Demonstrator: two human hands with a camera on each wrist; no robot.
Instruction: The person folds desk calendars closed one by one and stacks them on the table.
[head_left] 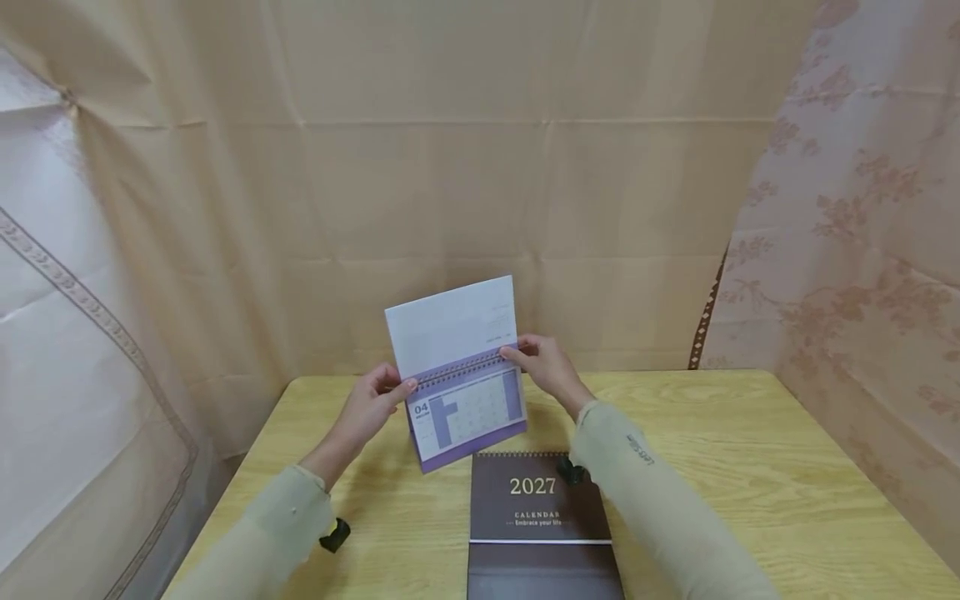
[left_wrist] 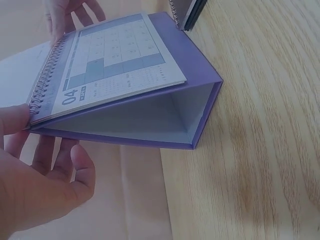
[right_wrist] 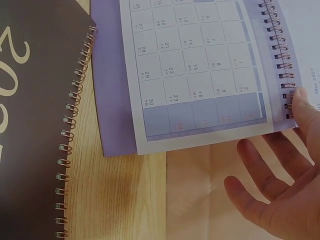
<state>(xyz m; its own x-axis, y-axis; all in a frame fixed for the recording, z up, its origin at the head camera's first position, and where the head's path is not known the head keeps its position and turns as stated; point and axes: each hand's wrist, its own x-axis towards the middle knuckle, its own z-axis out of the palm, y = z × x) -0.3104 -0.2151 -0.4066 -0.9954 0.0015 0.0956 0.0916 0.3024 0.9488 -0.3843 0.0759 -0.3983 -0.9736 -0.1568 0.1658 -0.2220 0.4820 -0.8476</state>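
A purple spiral-bound desk calendar (head_left: 472, 417) is tilted above the far part of the table, its page showing "04" and a date grid. A white page (head_left: 453, 325) stands up behind the spiral. My left hand (head_left: 372, 402) pinches the calendar's left end at the spiral, thumb in front. At the right end of the spiral, my right hand (head_left: 547, 367) pinches it the same way, with other fingers spread below in the right wrist view. The calendar's hollow triangular stand (left_wrist: 150, 117) shows from the side in the left wrist view.
A dark brown spiral calendar (head_left: 540, 500) marked "2027" lies on the wooden table (head_left: 712, 467) at the near middle, partly under my right forearm. A beige curtain (head_left: 420, 167) hangs behind the table's far edge, with patterned cloth (head_left: 862, 250) on the right.
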